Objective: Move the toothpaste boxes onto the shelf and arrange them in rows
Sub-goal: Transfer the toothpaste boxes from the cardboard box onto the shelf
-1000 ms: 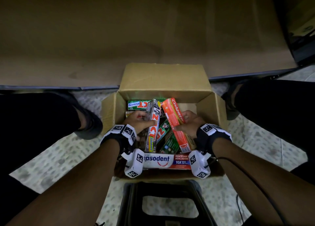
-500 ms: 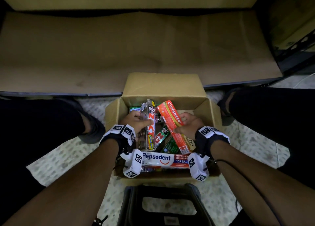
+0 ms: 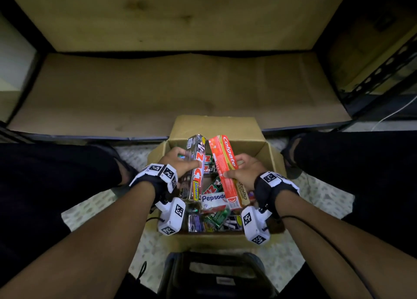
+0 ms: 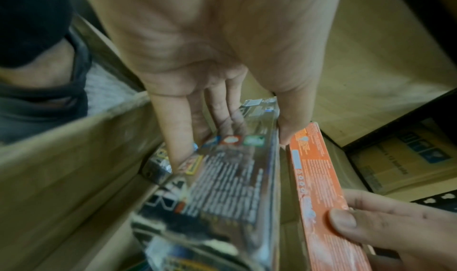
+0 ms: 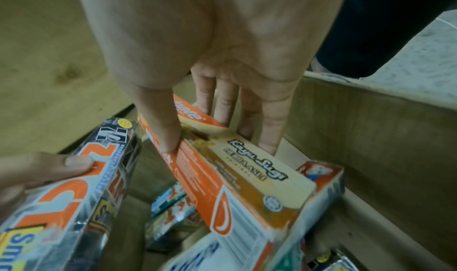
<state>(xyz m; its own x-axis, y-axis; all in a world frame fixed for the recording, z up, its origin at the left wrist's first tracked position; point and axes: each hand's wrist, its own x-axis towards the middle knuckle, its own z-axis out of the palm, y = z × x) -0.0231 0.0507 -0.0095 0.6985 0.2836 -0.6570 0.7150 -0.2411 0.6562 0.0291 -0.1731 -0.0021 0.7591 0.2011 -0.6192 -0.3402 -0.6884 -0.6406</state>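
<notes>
An open cardboard carton (image 3: 215, 127) stands on the floor before the low shelf, with several toothpaste boxes lying loose in it, among them a white Pepsodent box (image 3: 213, 198). My left hand (image 3: 189, 157) grips a silver Zact box (image 3: 196, 170), its far end raised above the carton. My right hand (image 3: 233, 166) grips a red Colgate box (image 3: 223, 154) beside it, thumb on the red side and fingers behind. In the left wrist view, fingers and thumb clamp the silver box (image 4: 227, 177). In the right wrist view, the Colgate box (image 5: 222, 179) shows a beige face.
The bottom shelf board (image 3: 180, 91) lies bare just beyond the carton, with another board (image 3: 180, 16) above it and a dark metal upright (image 3: 372, 73) at the right. My legs (image 3: 56, 174) flank the carton. A black stool (image 3: 216, 276) sits nearest me.
Both hands have lifted their boxes higher out of the carton, far ends tilting up. The head view has tipped upward, so more of the shelf shows.
</notes>
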